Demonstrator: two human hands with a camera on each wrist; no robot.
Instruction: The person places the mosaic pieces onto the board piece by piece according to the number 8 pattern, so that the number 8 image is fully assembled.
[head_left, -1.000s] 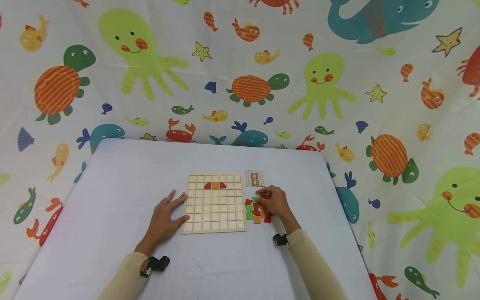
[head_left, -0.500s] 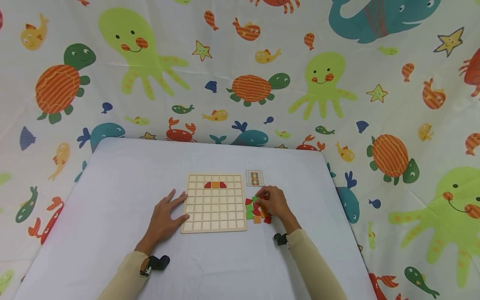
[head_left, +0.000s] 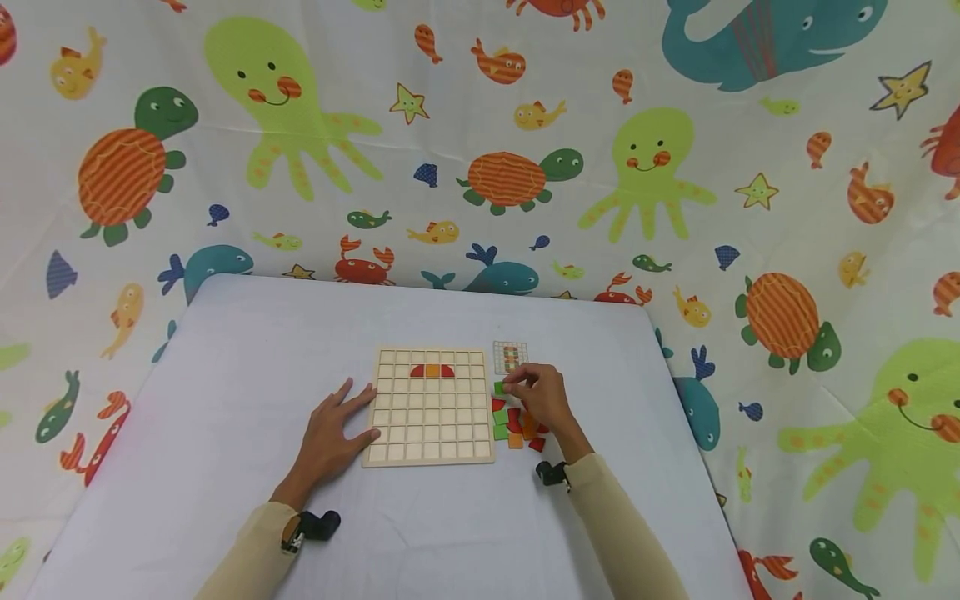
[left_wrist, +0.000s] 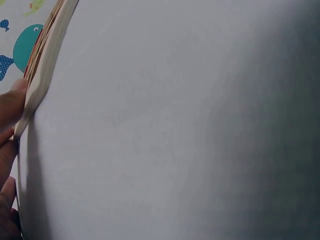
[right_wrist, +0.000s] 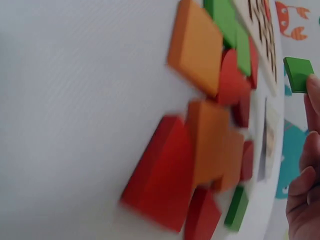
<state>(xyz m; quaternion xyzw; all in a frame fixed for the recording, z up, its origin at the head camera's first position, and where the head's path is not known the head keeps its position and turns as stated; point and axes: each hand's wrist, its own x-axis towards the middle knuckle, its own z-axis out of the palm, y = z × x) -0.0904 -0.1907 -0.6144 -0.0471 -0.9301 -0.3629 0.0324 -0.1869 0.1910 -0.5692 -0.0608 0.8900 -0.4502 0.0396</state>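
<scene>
In the head view a square wooden grid board (head_left: 438,423) lies on the table. One of its upper rows holds an orange square tile (head_left: 432,371) between two red curved-edged tiles (head_left: 417,372). My left hand (head_left: 328,437) rests at the board's left edge, fingers spread, thumb near the lower corner. The left wrist view shows fingers (left_wrist: 11,106) against the board's side. My right hand (head_left: 546,398) pinches a green square tile (right_wrist: 298,74) between thumb and fingertip, raised above the loose tiles. Under this hand lie several red, orange and green tiles (head_left: 515,442), partly hidden by it.
A small pattern card (head_left: 510,357) with a printed grid lies just beyond my right hand. A white cloth (head_left: 300,325) covers the table, and a curtain (head_left: 450,100) printed with sea animals hangs behind it. Each wrist wears a small black camera (head_left: 318,525).
My right hand has lifted away from the loose tiles, moving slightly up and left, with a green tile now showing between its fingertips. The left hand stays at the board's edge.
</scene>
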